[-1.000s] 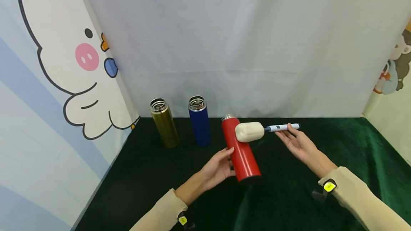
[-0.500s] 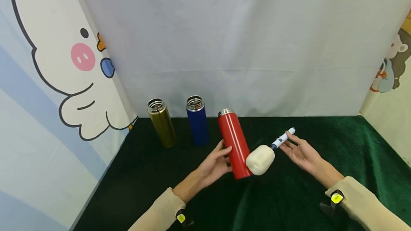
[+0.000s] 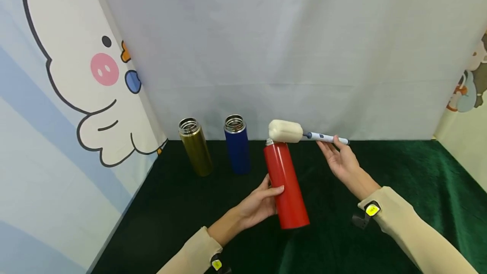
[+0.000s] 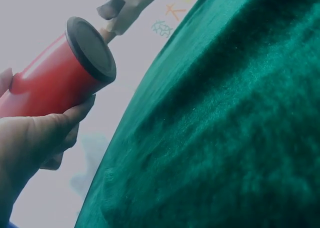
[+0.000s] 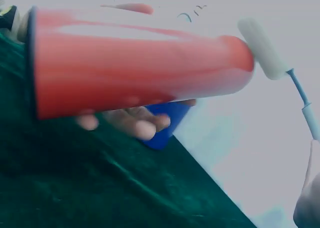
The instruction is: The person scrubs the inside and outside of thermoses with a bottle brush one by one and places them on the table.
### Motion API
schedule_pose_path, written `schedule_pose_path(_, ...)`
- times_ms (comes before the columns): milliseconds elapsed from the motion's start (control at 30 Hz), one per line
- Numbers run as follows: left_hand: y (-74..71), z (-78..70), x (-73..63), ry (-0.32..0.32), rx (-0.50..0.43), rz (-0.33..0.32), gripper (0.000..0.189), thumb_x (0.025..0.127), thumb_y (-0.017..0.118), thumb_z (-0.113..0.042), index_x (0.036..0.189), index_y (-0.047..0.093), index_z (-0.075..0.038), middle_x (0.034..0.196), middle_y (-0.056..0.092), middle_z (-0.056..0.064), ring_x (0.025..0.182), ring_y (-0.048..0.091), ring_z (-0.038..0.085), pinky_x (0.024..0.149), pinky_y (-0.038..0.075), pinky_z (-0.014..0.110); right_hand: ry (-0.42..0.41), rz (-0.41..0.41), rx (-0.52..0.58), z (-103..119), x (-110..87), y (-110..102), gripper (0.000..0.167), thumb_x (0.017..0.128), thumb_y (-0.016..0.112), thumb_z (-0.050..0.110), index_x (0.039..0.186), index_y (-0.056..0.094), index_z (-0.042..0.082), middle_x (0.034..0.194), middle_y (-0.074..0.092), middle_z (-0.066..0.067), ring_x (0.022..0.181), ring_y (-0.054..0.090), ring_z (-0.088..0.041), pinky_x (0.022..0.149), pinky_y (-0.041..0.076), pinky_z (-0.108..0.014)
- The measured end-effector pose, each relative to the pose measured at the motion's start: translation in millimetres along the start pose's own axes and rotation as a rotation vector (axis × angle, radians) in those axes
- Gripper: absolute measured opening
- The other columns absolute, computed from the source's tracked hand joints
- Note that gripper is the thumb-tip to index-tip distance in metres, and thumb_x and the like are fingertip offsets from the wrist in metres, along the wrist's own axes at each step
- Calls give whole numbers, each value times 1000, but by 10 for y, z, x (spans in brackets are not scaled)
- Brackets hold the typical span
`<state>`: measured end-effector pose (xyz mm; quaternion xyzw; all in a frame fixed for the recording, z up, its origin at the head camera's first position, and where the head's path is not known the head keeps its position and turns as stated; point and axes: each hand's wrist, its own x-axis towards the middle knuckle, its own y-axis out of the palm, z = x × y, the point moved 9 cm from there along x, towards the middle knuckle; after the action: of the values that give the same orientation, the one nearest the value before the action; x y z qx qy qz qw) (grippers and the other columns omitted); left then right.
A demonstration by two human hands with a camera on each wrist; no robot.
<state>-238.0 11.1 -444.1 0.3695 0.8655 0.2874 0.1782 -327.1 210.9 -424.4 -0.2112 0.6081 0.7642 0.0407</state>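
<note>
My left hand (image 3: 258,207) grips a red vacuum flask (image 3: 288,189) round its lower half, holding it tilted with its mouth up and away. In the left wrist view the flask (image 4: 50,80) shows its dark base, with the thumb and fingers round its side. My right hand (image 3: 344,165) pinches the pale handle of a bottle brush (image 3: 323,138). Its cream sponge head (image 3: 287,131) overlaps the flask's metal neck in the head view, hiding much of the mouth. From the right wrist, the sponge (image 5: 264,49) lies crosswise right at the flask's mouth end.
Two uncapped flasks stand to the left, a gold one (image 3: 197,151) and a blue one (image 3: 237,149), both with threaded steel necks. Dark green velvet cloth (image 3: 403,168) covers the table. A pale curtain (image 3: 304,45) hangs along the back, and a cartoon-printed sheet (image 3: 68,138) at the left.
The brush swung down to the flask's base, then rose to its neck, its sponge head pointing left again. My right hand moved up and left. The flask dipped slightly lower in my left hand.
</note>
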Motion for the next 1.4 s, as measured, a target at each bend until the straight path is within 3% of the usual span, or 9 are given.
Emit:
schedule_pose_path(267,-54,-41,-13,9,83,-24,63,105,51,-18,160,21,-29,157,41,6,135,49,23,116,39,55,46,-44,-31,19,-204,-250,49,103,56,16,138,31,40,108,61,-11,103,72,-26,113,44,-24)
schedule_pose_path(433,-121,-67,-44,33,117,-62,60,107,51,-20,160,24,-25,159,40,7,133,53,21,111,44,55,85,-59,-229,43,-330,-459,48,103,58,21,134,27,41,105,60,-6,93,70,-21,104,52,-22)
schedule_pose_path(533,-144,-113,-103,59,92,-80,59,107,52,-19,159,25,-24,157,41,6,133,53,20,113,44,58,112,-90,-366,53,-387,-605,59,103,59,27,138,15,44,104,58,0,92,67,-12,93,56,-19)
schedule_pose_path(600,-145,-148,-151,77,78,-81,58,107,52,-17,158,25,-23,155,42,5,134,53,21,115,41,60,129,-110,-422,57,-422,-692,65,103,59,30,141,8,45,103,57,2,91,64,-9,88,56,-18)
schedule_pose_path(700,-144,-204,-210,101,59,-82,59,107,51,-17,158,24,-23,154,42,5,135,52,21,116,39,62,132,-110,-477,72,-450,-763,59,104,56,32,139,9,41,103,56,3,91,62,-7,86,55,-17)
schedule_pose_path(933,-179,-278,-337,130,-1,-111,59,106,50,-12,157,21,-24,155,40,5,139,49,23,118,34,65,75,-57,-577,184,-456,-759,35,105,53,31,128,26,31,106,56,4,95,61,-7,88,56,-19)
schedule_pose_path(1133,-207,-302,-408,160,7,-145,60,104,51,-10,155,22,-24,156,40,6,142,47,25,116,36,65,-36,4,-784,279,-452,-709,18,107,52,30,121,43,25,101,63,9,98,64,-5,89,58,-24)
schedule_pose_path(1267,-204,-331,-397,202,18,-164,59,104,52,-9,153,24,-24,153,43,4,142,47,24,116,37,64,-105,56,-924,256,-445,-605,22,108,51,30,125,41,23,103,63,12,100,66,-5,90,60,-28)
schedule_pose_path(1400,-218,-365,-379,245,43,-186,60,103,54,-8,152,24,-25,151,45,2,141,48,22,115,38,65,-127,77,-974,176,-461,-520,29,107,51,31,131,36,23,106,61,10,101,67,-6,91,60,-30)
